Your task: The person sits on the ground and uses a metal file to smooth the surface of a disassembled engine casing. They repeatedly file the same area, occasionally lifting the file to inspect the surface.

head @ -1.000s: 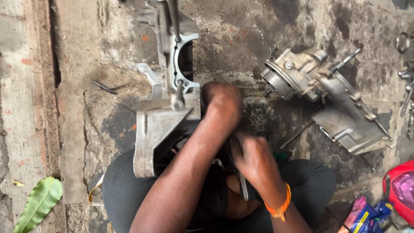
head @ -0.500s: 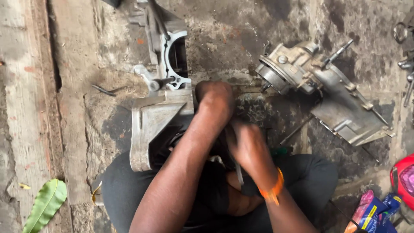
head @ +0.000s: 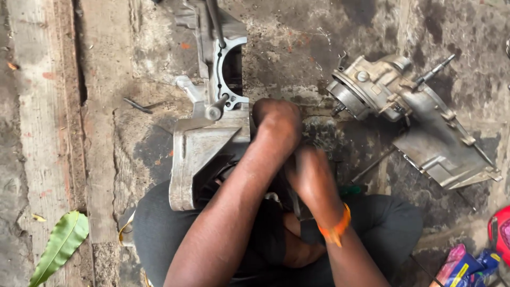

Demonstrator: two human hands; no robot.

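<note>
I sit on the ground with a grey metal engine case half lying against my left knee. My left hand is a closed fist beside the case's right edge; whatever lies under it is hidden. My right hand, with an orange band on its wrist, is blurred just below and right of the left fist. It grips a thin metal tool whose shaft shows under the palm. A thin rod stands up from the case's round opening.
A second engine case with a protruding shaft lies on the stained concrete to the right. A small dark bolt lies at the left. A green leaf is at lower left. A red object and coloured packets sit at lower right.
My right hand has moved up toward the left fist. The view has shifted slightly, and the left hand has stayed by the case.
</note>
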